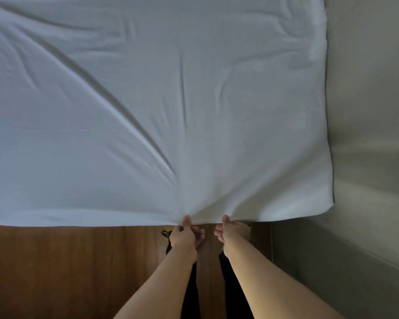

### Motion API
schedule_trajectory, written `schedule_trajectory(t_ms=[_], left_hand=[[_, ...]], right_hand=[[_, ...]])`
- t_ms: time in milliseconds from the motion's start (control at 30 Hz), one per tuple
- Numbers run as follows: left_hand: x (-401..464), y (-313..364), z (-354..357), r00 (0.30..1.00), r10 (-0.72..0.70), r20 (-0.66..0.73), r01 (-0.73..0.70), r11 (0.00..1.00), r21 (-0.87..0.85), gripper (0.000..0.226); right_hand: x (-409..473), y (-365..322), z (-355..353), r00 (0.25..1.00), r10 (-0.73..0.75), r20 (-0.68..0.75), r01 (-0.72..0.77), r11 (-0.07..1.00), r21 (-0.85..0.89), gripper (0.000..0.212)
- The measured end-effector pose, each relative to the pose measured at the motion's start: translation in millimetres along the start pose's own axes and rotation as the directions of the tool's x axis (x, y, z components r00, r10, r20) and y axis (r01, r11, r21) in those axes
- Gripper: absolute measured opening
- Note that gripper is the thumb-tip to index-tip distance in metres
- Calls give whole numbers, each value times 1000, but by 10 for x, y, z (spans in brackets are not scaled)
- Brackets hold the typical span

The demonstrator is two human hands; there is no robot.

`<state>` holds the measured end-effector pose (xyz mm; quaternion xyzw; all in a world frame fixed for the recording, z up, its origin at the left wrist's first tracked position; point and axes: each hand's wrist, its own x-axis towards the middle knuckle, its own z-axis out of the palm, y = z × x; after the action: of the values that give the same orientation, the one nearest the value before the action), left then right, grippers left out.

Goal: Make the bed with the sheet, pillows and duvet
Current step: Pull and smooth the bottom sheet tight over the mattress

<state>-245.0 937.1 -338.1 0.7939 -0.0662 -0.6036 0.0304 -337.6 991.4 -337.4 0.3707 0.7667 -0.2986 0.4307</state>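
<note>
A white sheet (148,107) covers the bed and fills most of the view, with long creases fanning out from its near edge. My left hand (186,233) pinches that near edge, thumb on top and fingers curled beneath. Close beside it, my right hand (230,231) grips the same edge in the same way. Both hands sit just off the bed's near side, right of centre. No pillows or duvet are in view.
A grey wall (366,111) runs along the bed's right side and meets the near right corner. Brown wooden floor (67,272) lies below the bed's near edge. My dark trouser legs show between my forearms.
</note>
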Motion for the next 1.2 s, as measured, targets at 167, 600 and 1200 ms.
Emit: schedule_trajectory(t_ms=[167,600,1200], left_hand=[[42,221,-315,996,-44,84,41,998,42,54],[591,1133,-1186,967,7,-254,-30,996,-88,58],[897,2100,-2278,987,-22,-158,-27,953,-302,96]], right_hand=[[-227,-20,229,991,121,63,-119,992,-36,47],[-728,203,1498,968,203,149,-209,978,26,100],[-1599,400,2599,854,370,367,-272,917,-291,79]])
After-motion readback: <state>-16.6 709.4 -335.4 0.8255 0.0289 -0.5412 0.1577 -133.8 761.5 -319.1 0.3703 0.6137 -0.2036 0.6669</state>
